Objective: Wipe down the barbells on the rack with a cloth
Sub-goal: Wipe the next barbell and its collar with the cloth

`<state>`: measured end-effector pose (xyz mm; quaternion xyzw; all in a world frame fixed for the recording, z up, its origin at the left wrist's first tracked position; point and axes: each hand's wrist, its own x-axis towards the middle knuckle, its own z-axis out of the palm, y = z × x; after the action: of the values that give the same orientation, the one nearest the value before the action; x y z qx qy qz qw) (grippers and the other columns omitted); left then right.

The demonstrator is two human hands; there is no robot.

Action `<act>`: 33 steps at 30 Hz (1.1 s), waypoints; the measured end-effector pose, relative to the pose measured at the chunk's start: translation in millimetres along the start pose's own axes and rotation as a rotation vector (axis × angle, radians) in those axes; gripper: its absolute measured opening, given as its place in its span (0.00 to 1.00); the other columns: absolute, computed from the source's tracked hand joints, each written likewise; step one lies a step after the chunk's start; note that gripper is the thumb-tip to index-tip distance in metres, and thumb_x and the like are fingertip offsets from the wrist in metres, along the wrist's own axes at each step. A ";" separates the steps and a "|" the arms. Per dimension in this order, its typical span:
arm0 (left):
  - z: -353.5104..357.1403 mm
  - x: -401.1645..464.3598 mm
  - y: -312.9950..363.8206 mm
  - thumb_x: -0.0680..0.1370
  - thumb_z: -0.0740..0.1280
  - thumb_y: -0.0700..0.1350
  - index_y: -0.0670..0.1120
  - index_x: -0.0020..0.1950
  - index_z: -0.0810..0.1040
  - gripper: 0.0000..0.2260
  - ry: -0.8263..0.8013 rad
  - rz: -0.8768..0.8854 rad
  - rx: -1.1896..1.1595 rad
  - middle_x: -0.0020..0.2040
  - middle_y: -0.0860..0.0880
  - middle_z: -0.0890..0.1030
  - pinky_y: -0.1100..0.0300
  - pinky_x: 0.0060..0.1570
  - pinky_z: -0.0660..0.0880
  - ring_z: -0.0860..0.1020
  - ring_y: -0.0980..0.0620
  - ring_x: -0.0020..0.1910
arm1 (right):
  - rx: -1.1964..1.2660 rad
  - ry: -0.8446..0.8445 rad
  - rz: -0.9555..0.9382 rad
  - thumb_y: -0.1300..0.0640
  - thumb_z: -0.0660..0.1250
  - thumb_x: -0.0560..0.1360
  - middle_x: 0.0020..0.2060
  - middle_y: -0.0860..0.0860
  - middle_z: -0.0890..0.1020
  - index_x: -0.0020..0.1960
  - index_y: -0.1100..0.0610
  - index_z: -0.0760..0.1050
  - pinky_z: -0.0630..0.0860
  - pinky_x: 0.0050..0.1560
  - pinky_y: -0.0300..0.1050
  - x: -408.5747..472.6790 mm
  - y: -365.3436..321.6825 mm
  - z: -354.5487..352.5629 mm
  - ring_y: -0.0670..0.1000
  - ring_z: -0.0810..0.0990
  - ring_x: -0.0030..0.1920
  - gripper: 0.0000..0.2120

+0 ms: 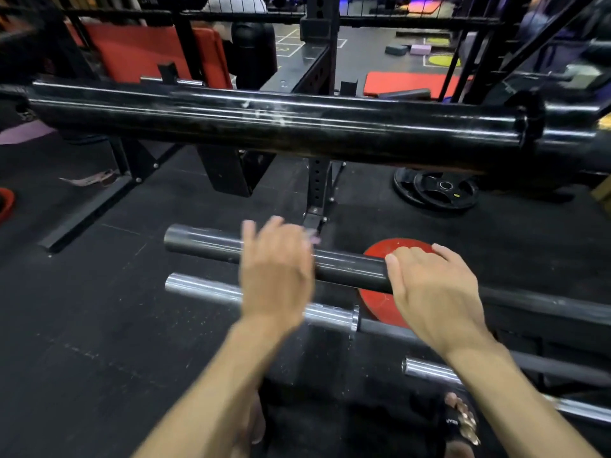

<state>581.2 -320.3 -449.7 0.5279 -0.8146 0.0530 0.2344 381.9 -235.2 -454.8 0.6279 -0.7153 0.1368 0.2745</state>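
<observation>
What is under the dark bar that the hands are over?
Under the dark bar a red plate lies on the floor. The right hand and the bar cover much of the plate, so its middle cannot be seen.

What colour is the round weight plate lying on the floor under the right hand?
Red, seen in the head view: the weight plate lies partly hidden under the right hand.

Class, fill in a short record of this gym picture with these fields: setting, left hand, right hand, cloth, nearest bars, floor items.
setting: gym floor beside a barbell rack
left hand: blurred, fingers spread, above the dark sleeve
right hand: rests on the same sleeve's inner end
cloth: none plainly visible
nearest bars: chrome sleeve below; thick black bar across the top
floor items: red plate, black plate
</observation>
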 end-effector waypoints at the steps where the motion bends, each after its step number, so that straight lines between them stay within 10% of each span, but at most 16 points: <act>1: 4.4 -6.6 31.0 0.86 0.37 0.49 0.48 0.65 0.77 0.29 -0.014 0.064 -0.045 0.61 0.52 0.80 0.41 0.78 0.55 0.71 0.47 0.72 | 0.016 -0.027 0.006 0.55 0.44 0.87 0.34 0.51 0.74 0.43 0.53 0.73 0.74 0.63 0.55 -1.3 -0.1 -1.4 0.58 0.74 0.34 0.23; 7: 0.2 -10.8 40.6 0.87 0.46 0.50 0.48 0.70 0.75 0.22 -0.135 0.247 -0.074 0.65 0.51 0.79 0.43 0.80 0.53 0.73 0.48 0.71 | 0.175 -0.049 0.017 0.53 0.49 0.86 0.41 0.50 0.83 0.50 0.54 0.81 0.72 0.68 0.52 -5.6 9.0 -12.7 0.56 0.82 0.41 0.22; 10: -4.7 -3.7 -26.9 0.84 0.55 0.45 0.47 0.66 0.76 0.15 -0.107 0.067 0.019 0.64 0.48 0.80 0.38 0.78 0.57 0.74 0.44 0.70 | 0.210 -0.068 0.028 0.53 0.55 0.85 0.46 0.49 0.85 0.54 0.56 0.83 0.73 0.68 0.53 -9.5 6.7 -15.4 0.54 0.83 0.45 0.18; 14: -5.5 -0.8 -52.4 0.87 0.48 0.48 0.43 0.66 0.77 0.21 -0.041 -0.132 0.066 0.64 0.46 0.81 0.39 0.78 0.57 0.72 0.43 0.73 | 0.198 -0.141 0.096 0.53 0.55 0.83 0.44 0.51 0.84 0.54 0.57 0.81 0.72 0.66 0.55 -6.8 -1.4 -18.6 0.56 0.82 0.45 0.17; 22: -2.2 -13.5 9.4 0.87 0.44 0.52 0.48 0.77 0.69 0.24 -0.134 0.200 -0.007 0.74 0.51 0.74 0.43 0.80 0.53 0.66 0.51 0.77 | 0.142 -0.331 0.125 0.51 0.53 0.77 0.34 0.51 0.73 0.43 0.55 0.70 0.75 0.48 0.55 8.7 -13.9 -36.2 0.56 0.71 0.33 0.11; 28: -15.3 0.6 -115.0 0.86 0.47 0.45 0.41 0.74 0.73 0.23 -0.104 -0.112 0.134 0.73 0.43 0.75 0.35 0.77 0.57 0.68 0.42 0.77 | 0.245 -0.497 0.120 0.49 0.60 0.78 0.44 0.48 0.71 0.51 0.52 0.65 0.66 0.46 0.49 22.3 -14.3 -42.8 0.54 0.71 0.43 0.08; 33: -1.7 -6.0 -53.3 0.86 0.45 0.47 0.43 0.78 0.68 0.23 0.007 -0.036 0.139 0.77 0.45 0.70 0.42 0.80 0.55 0.62 0.43 0.79 | 0.313 -0.608 0.001 0.42 0.51 0.84 0.56 0.49 0.76 0.65 0.51 0.68 0.71 0.55 0.51 40.3 -39.2 -35.5 0.55 0.76 0.56 0.17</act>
<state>630.9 -338.0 -459.4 0.5572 -0.7986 0.1069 0.2008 425.5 -256.0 -409.0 0.6742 -0.7350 0.0514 -0.0509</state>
